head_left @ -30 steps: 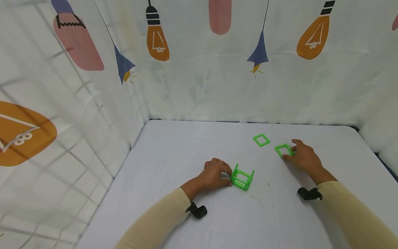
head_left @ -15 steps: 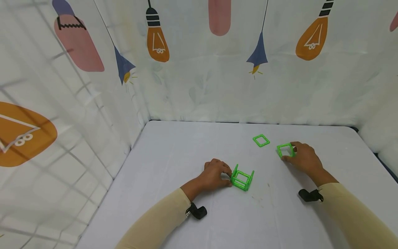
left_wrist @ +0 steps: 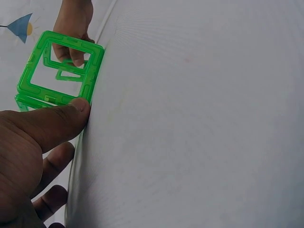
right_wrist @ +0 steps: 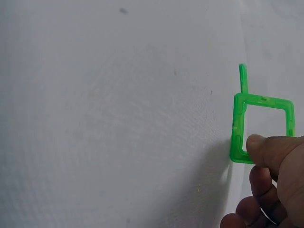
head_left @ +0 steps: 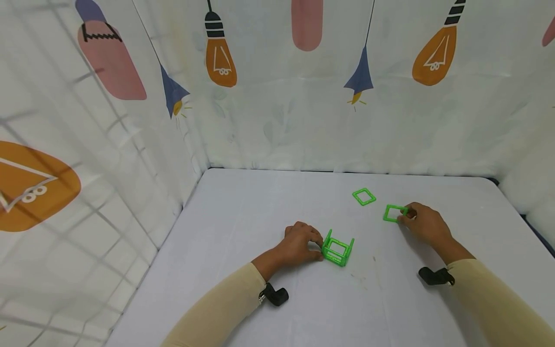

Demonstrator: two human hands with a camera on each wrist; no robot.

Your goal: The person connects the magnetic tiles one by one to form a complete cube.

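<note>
White worktop [head_left: 260,202], bulb-print curtain [head_left: 277,115] behind. Got the green box frame [head_left: 334,255] pinched by its side in the left hand [head_left: 299,245], likely to steady it, plus a green square [right_wrist: 237,128] pinched by one edge in the right hand [head_left: 425,224], probably leaving the rest clear (another square [head_left: 369,201] lying flat farther back).

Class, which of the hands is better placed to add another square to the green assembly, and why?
Probably the right hand: it pinches a separate green square, while the left hand holds the assembly.
</note>
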